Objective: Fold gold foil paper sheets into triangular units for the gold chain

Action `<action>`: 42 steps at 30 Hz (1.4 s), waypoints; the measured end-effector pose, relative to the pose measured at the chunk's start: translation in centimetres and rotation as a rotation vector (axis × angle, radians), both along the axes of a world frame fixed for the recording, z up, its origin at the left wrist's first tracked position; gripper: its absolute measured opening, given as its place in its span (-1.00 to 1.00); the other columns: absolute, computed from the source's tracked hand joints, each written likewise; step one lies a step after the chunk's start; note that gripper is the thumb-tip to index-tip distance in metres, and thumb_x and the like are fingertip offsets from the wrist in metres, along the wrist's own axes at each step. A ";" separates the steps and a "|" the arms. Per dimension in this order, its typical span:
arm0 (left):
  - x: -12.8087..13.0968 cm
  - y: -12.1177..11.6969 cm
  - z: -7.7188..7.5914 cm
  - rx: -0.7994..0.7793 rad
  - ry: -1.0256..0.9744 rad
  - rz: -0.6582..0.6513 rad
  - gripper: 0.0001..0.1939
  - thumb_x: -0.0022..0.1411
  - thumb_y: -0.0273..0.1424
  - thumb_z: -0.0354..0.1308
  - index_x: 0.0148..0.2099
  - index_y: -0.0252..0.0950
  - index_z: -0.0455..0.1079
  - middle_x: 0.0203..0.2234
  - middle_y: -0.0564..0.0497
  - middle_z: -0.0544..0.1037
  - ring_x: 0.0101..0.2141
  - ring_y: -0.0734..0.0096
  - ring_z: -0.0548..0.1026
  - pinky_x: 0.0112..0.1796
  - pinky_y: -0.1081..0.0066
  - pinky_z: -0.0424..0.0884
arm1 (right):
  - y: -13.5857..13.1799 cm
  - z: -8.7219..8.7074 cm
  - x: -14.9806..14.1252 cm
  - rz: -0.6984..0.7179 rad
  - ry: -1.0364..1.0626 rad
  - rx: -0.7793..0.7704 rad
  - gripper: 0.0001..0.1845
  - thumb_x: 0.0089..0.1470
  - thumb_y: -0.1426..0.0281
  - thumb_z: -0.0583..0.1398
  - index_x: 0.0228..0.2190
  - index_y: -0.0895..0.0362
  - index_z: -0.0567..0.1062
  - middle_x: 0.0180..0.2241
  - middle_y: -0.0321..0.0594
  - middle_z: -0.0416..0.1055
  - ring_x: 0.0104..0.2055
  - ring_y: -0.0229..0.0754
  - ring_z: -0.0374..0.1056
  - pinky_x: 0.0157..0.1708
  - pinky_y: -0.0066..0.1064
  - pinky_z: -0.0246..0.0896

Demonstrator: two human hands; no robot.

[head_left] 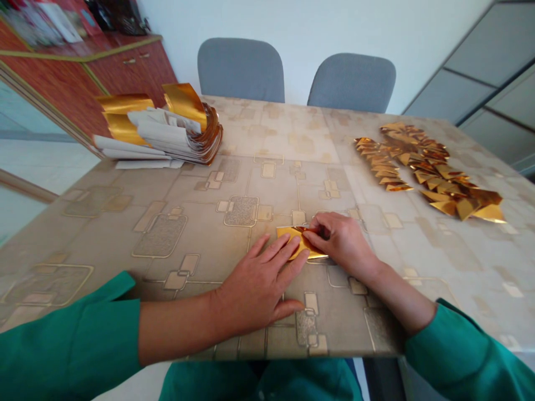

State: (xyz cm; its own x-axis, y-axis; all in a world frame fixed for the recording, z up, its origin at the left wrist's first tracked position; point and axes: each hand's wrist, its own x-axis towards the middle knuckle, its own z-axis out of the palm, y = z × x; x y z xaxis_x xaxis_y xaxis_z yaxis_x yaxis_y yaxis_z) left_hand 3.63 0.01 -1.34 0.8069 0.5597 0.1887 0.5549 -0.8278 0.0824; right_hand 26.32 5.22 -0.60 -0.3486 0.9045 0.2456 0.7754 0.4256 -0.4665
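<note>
Some done in pile point(445, 186), maybe stack point(167, 136) left; pressing paper point(315, 252) with flat left hand point(259, 284), pinching with right hand point(346, 243)

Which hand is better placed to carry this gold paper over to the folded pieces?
Probably the right hand: it seems to pinch the gold paper near its right end and is closer to the folded pieces. The left hand only lies flat, fingers spread across the paper.

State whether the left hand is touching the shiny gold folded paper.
Touching. The head view shows the left hand palm-down, its fingers lying across the shiny gold folded paper with no visible gap.
</note>
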 end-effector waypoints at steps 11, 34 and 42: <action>0.0 -0.1 0.0 -0.027 0.008 0.005 -0.23 0.39 0.08 -0.06 0.39 -0.36 0.08 0.34 -0.35 0.15 0.34 -0.12 0.12 0.24 -0.13 0.07 | 0.0 0.2 0.0 0.001 -0.054 -0.039 -0.78 0.15 0.40 0.23 -0.52 0.11 0.36 -0.52 -0.32 0.35 -0.48 -0.28 0.20 -0.44 -0.42 -0.04; 0.4 0.0 0.4 -0.018 0.052 0.023 -0.31 0.37 0.05 0.01 0.34 -0.31 0.20 0.31 -0.38 0.20 0.29 -0.15 0.21 0.22 -0.18 0.09 | -3.1 2.0 1.8 0.499 -0.126 0.365 -0.90 0.25 0.41 0.19 -0.29 0.11 0.54 -0.36 -0.21 0.56 -0.25 -0.14 0.38 -0.21 -0.28 0.20; 0.1 0.2 0.5 0.002 0.089 -0.014 -0.21 0.34 0.11 -0.01 0.37 -0.35 0.13 0.31 -0.44 0.18 0.30 -0.18 0.18 0.23 -0.21 0.03 | -4.0 1.0 2.5 0.465 -0.148 0.307 -0.80 0.29 0.36 0.15 -0.21 0.15 0.57 -0.32 -0.17 0.55 -0.26 -0.15 0.38 -0.18 -0.26 0.23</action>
State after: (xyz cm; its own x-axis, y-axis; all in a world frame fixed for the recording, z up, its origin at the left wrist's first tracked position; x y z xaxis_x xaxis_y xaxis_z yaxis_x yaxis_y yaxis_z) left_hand 3.75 0.25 -0.88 0.8284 0.5478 0.1169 0.5482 -0.8357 0.0319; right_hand 28.87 1.24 0.40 -0.7430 0.5428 0.3916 0.5220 0.8361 -0.1686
